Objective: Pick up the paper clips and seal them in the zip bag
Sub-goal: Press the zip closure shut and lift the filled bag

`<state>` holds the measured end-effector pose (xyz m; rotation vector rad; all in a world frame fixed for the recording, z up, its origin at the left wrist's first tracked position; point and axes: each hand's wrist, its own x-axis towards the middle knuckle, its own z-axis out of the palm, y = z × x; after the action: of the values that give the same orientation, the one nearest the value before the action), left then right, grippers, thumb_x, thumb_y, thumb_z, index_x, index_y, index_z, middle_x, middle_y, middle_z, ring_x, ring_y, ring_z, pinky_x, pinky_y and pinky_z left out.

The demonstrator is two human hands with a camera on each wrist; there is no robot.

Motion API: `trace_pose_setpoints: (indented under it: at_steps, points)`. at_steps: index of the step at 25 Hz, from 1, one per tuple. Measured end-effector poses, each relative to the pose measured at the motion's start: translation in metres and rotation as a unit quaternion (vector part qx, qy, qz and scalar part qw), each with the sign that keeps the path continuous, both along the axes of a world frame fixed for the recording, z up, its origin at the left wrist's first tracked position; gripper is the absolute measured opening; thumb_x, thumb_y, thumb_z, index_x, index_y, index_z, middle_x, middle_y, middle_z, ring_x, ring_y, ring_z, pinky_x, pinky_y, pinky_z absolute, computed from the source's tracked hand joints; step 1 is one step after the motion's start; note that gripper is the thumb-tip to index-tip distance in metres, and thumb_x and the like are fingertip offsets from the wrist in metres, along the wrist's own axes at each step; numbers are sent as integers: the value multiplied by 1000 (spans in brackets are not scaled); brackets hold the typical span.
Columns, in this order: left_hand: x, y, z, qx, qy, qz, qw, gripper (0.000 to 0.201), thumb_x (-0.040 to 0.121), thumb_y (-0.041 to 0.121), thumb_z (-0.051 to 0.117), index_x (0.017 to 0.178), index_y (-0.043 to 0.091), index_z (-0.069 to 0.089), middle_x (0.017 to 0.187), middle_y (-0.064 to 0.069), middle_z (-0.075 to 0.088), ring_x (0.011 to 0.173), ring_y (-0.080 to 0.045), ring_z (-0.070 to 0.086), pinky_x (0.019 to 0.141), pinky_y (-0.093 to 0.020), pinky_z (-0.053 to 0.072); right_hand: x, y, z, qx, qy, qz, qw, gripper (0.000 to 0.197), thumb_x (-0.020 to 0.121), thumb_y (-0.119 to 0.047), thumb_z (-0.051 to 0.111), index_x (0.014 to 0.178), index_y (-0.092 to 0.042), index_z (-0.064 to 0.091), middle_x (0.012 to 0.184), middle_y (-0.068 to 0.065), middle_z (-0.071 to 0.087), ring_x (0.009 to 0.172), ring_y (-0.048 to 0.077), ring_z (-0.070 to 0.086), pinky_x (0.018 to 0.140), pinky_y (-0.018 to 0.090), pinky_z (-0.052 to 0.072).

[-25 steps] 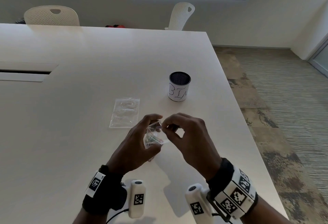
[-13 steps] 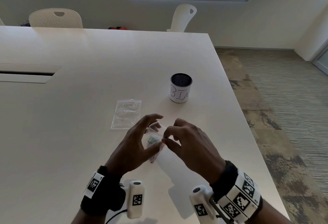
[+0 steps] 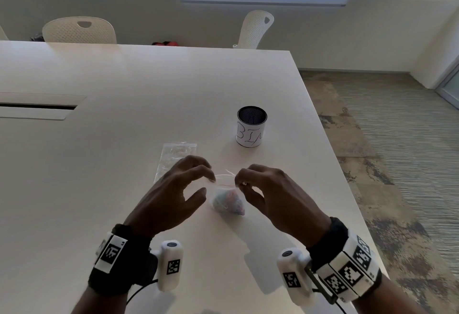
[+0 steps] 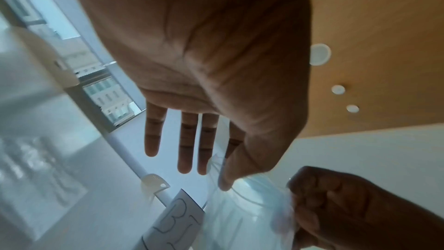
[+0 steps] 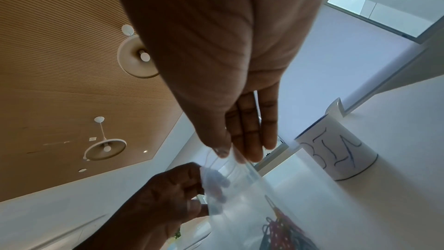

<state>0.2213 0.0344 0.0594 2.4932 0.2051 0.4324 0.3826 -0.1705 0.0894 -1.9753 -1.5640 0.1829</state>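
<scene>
Across the whole lower part of the head view the white worktop (image 3: 124, 139) is spreading, and everything is lying on it or being held above it. At about 12 o'clock from the hands, well apart from them, a cup (image 3: 251, 127) with "BIN" written on it is standing upright. At about 10 o'clock an empty clear bag (image 3: 173, 157) is lying flat, partly hidden behind the left hand (image 3: 173, 197). The left hand's grip is pinching the left top corner of the zip bag (image 3: 227, 198) between thumb and index finger, while its other fingers are staying straight. The right hand (image 3: 273, 194) is pinching the right top corner in the same way. Between the two hands the zip bag is hanging, its bottom close to the worktop. Coloured paper clips (image 5: 283, 231) are gathering in its bottom. Whether the zip strip is closed, I cannot tell.
</scene>
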Motion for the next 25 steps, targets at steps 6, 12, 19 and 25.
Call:
trace_pose_setpoints:
  at_steps: [6,12,19,25]
  points:
    - [-2,2,14,81,-13,-46,996,12,95,38,70,101,28,76,115,17,69,105,-4,66,84,-34,60,20,-16,5,4,0,27,1000,10,99,-11,65,103,-18,72,98,-7,68,81,12,65,72,34,55]
    - [-6,-33,17,-162,-69,8,984,6,88,16,84,88,20,80,97,12,82,94,-7,79,91,-21,60,17,-39,11,25,88,7,996,3,94,-17,74,96,-18,73,93,-11,73,91,9,70,83,20,55]
    - [10,-46,-1,-225,-60,85,969,27,90,7,82,105,26,71,88,8,82,83,-10,80,83,-26,64,21,-34,-13,45,161,-56,984,4,94,-15,75,91,-16,74,84,-6,76,84,12,74,81,29,60]
    - [24,-41,0,-240,-11,51,969,24,84,28,88,107,26,80,96,12,82,91,-4,78,88,-19,60,19,-25,-20,75,167,-66,981,6,95,-9,73,96,-15,72,88,-4,75,85,14,73,83,29,60]
